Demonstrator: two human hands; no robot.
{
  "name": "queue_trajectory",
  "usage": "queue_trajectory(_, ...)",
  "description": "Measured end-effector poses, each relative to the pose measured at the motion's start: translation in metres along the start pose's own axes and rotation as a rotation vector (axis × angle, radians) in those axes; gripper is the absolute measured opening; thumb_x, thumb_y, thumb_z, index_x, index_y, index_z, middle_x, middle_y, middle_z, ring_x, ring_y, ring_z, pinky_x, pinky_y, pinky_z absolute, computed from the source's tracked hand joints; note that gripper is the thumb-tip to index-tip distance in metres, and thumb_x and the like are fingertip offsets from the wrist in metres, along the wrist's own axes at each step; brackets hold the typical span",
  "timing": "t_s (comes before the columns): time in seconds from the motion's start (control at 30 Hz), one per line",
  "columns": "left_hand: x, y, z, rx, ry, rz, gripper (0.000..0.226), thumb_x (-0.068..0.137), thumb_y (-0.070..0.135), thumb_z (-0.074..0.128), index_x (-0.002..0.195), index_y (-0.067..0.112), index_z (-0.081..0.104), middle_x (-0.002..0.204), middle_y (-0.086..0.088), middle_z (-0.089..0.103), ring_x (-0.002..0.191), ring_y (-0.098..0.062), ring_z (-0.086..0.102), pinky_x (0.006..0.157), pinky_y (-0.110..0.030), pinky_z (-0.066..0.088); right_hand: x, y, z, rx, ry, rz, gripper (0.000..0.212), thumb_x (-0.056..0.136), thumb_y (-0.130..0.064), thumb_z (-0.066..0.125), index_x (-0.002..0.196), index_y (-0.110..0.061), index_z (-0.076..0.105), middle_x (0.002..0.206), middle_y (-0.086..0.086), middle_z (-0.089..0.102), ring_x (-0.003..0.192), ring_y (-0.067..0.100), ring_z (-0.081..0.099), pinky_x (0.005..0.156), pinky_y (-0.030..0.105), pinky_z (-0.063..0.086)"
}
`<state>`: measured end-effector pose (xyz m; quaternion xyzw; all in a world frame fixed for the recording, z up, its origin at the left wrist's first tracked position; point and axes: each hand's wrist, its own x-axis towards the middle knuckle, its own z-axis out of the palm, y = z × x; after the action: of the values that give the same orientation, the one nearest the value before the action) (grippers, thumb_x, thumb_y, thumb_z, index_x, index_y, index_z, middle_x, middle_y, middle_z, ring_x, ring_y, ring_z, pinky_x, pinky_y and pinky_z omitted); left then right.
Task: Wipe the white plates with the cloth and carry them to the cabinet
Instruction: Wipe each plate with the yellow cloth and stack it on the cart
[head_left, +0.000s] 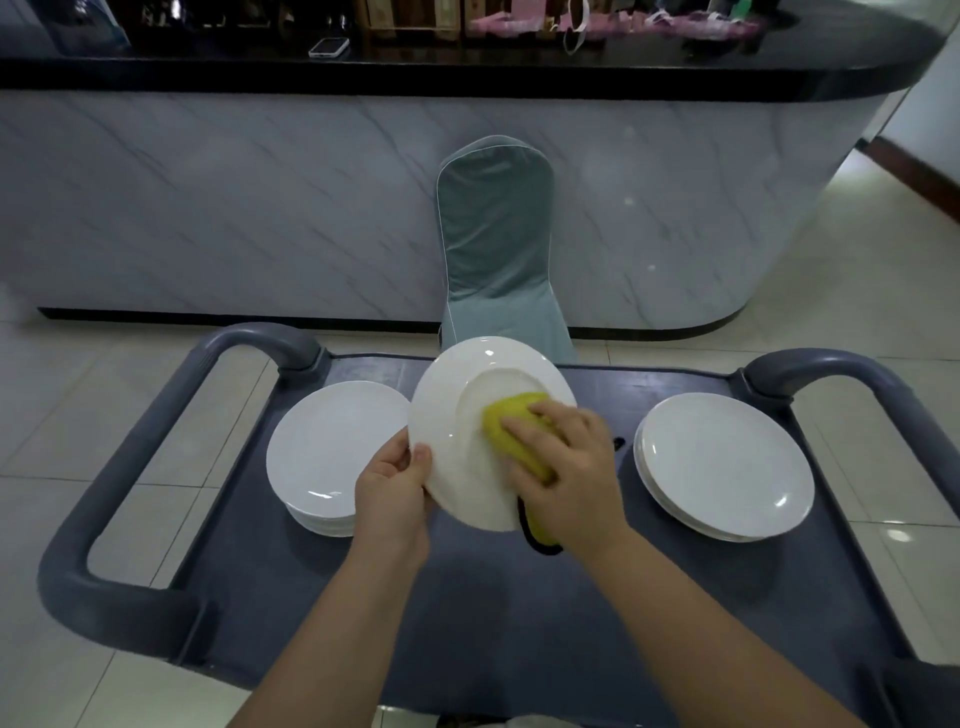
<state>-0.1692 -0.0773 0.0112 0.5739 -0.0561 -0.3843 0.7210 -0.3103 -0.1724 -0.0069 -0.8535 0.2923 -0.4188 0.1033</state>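
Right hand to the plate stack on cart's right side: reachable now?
Probably yes. Open cart top lies between the right hand and that stack. But the hand grips the yellow cloth against the held plate.

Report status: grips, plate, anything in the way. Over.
Left grip holds tilted white plate by its rim. Right grip presses yellow cloth into its well. Left stack, right stack flank it on cart.

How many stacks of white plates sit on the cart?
2: left stack by the left hand, right stack beyond the right hand. One more plate is held between them.
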Motion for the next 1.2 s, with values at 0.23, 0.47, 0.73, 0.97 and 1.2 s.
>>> queue_trajectory(0.23,0.0,0.006,0.013,-0.012,0.025,-0.037,0.026,0.098,0.003,0.048,0.106,0.015,0.071,0.101,-0.007,0.073,0.087,-0.021,0.068,0.072,-0.031,0.058,0.006,-0.029,0.011,0.02,-0.056,-0.18,0.029,0.084,-0.025,0.062,0.111,-0.018,0.072,0.121,0.013,0.061,0.095,0.035,0.053,0.088,0.042,0.045)
queue_trajectory(0.47,-0.009,0.015,0.016,0.092,-0.052,0.094,0.032,0.097,0.0,0.05,0.101,0.023,0.071,0.108,-0.002,0.073,0.111,-0.025,0.063,0.1,-0.043,0.047,0.032,0.046,-0.038,0.086,0.092,0.326,0.029,0.082,-0.009,0.074,0.111,-0.012,0.073,0.113,0.005,0.06,0.1,0.012,0.048,0.096,0.03,0.041)
queue_trajectory(0.73,-0.005,0.01,0.016,0.044,-0.113,-0.016,0.03,0.097,0.001,0.048,0.116,0.014,0.068,0.101,-0.002,0.074,0.087,-0.015,0.069,0.064,-0.026,0.057,0.066,-0.011,-0.003,0.035,-0.221,-0.246,0.027,0.083,-0.027,0.065,0.108,-0.023,0.074,0.12,0.009,0.062,0.096,0.036,0.053,0.088,0.041,0.045)
queue_trajectory(0.97,-0.008,0.015,0.01,-0.021,-0.186,0.022,0.031,0.096,-0.003,0.046,0.11,0.016,0.067,0.095,0.0,0.075,0.084,-0.012,0.071,0.067,-0.024,0.058,0.087,-0.019,0.001,0.036,-0.215,-0.182,0.025,0.081,-0.021,0.072,0.106,-0.02,0.075,0.121,0.011,0.062,0.096,0.039,0.052,0.085,0.043,0.046)
queue_trajectory(1.2,-0.009,0.007,0.002,-0.068,-0.142,-0.086,0.032,0.098,0.001,0.044,0.119,0.014,0.064,0.108,-0.002,0.072,0.093,-0.016,0.068,0.08,-0.032,0.057,0.106,0.013,-0.002,0.042,-0.247,-0.072,0.026,0.084,-0.022,0.072,0.11,-0.022,0.074,0.12,0.006,0.059,0.108,0.032,0.052,0.094,0.04,0.043)
